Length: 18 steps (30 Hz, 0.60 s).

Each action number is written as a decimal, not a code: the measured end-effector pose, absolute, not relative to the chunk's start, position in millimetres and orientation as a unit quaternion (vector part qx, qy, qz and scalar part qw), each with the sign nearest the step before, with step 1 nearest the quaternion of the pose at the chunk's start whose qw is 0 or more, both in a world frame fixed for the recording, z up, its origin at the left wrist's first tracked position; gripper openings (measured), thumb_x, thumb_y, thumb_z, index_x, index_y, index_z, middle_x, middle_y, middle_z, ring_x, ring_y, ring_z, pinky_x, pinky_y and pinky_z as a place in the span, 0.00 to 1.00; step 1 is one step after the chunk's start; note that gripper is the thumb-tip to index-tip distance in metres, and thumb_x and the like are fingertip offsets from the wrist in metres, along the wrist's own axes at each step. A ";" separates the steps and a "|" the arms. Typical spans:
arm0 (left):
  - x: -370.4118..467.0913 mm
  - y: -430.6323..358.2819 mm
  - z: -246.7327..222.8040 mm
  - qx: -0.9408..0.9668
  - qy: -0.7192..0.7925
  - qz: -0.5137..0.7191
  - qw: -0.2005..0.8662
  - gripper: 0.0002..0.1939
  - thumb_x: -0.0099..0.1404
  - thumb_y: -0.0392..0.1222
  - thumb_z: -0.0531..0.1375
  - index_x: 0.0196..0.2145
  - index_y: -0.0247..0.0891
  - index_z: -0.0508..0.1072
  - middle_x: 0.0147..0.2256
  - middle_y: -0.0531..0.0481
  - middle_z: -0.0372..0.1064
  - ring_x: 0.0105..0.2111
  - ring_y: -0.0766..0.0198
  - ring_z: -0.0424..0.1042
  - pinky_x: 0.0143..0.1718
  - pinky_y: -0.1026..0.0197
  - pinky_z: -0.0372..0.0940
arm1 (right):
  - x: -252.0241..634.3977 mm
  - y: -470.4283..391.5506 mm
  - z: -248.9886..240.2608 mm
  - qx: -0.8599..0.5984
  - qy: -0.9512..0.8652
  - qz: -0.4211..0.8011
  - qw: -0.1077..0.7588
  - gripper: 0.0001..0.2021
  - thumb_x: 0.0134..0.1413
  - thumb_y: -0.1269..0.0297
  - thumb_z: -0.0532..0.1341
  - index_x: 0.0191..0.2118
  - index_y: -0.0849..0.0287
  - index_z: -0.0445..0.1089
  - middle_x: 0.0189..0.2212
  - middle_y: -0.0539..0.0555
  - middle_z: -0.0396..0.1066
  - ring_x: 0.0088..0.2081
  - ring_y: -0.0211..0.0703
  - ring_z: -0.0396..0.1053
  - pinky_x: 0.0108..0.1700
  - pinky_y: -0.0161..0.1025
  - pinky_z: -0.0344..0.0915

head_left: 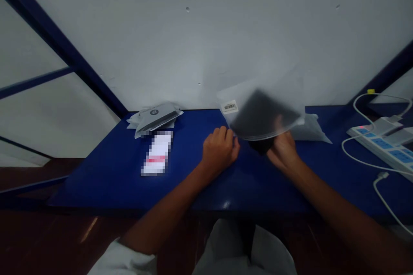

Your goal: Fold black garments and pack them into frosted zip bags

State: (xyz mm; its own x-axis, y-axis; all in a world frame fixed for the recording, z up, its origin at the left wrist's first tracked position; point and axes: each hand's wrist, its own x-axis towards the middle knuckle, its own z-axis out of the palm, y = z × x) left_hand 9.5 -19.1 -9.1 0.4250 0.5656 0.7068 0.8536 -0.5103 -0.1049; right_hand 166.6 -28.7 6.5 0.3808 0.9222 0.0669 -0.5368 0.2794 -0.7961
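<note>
A frosted translucent plastic bag [284,90] with a white barcode label [230,106] is held up over the table, its open mouth towards me. My left hand [220,149] is closed on the bag's lower left edge. Inside the bag lies a flat black item [263,114], blurred by the plastic; its dark lower end [260,146] sticks out of the mouth. My right hand [284,148] grips that black item, with its fingertips inside the bag. What exactly the item is, I cannot make out.
Several packed plastic bags [156,116] are piled at the back left of the blue table [193,193]. In front lies a pixelated phone-shaped object [158,154]. Another bag [309,129] rests behind my right hand. A white power strip [383,146] with cables stands at the right.
</note>
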 end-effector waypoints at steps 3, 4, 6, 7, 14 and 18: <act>8.7 -18.9 -7.9 -0.815 -0.442 -0.312 0.206 0.07 0.64 0.42 0.55 0.30 0.36 0.66 0.29 0.45 0.65 0.32 0.58 0.66 0.29 0.58 0.58 | 164.8 -30.0 7.5 -0.355 -0.268 0.487 0.752 0.22 0.43 0.47 0.70 0.43 0.54 0.74 0.45 0.53 0.77 0.53 0.50 0.72 0.54 0.48 0.71; 8.5 -19.2 -7.7 -0.815 -0.446 -0.323 0.180 0.07 0.63 0.42 0.56 0.31 0.36 0.66 0.30 0.45 0.65 0.33 0.57 0.67 0.29 0.58 0.58 | 164.9 -29.8 7.5 -0.355 -0.268 0.489 0.750 0.22 0.43 0.46 0.70 0.43 0.54 0.74 0.44 0.53 0.77 0.53 0.50 0.72 0.53 0.48 0.71; 7.8 -18.9 -8.0 -0.804 -0.466 -0.362 0.079 0.07 0.62 0.42 0.57 0.35 0.35 0.66 0.33 0.45 0.67 0.33 0.58 0.67 0.31 0.59 0.60 | 166.8 -28.6 6.6 -0.357 -0.269 0.494 0.745 0.22 0.45 0.46 0.69 0.43 0.54 0.74 0.44 0.54 0.77 0.53 0.50 0.72 0.53 0.48 0.72; 7.3 -17.8 -8.3 -0.789 -0.477 -0.388 0.004 0.09 0.62 0.44 0.58 0.38 0.36 0.66 0.34 0.46 0.67 0.32 0.60 0.67 0.31 0.60 0.60 | 168.4 -27.6 5.8 -0.359 -0.269 0.496 0.743 0.23 0.46 0.45 0.68 0.43 0.55 0.74 0.44 0.54 0.77 0.53 0.51 0.71 0.53 0.48 0.72; 5.1 -4.1 -10.5 -0.669 -0.369 -0.461 -0.452 0.16 0.68 0.52 0.54 0.29 0.38 0.65 0.22 0.56 0.59 0.22 0.70 0.60 0.26 0.66 0.57 | 176.6 -23.0 2.5 -0.342 -0.258 0.496 0.755 0.25 0.47 0.46 0.67 0.49 0.54 0.72 0.45 0.54 0.77 0.53 0.51 0.71 0.54 0.49 0.71; 8.7 -8.7 -9.1 -0.672 -0.347 -0.475 -0.449 0.15 0.66 0.51 0.56 0.28 0.38 0.65 0.22 0.56 0.59 0.23 0.70 0.59 0.26 0.66 0.56 | 175.5 -26.9 5.4 -0.338 -0.273 0.505 0.746 0.26 0.42 0.50 0.71 0.48 0.53 0.71 0.43 0.53 0.77 0.51 0.52 0.72 0.52 0.52 0.72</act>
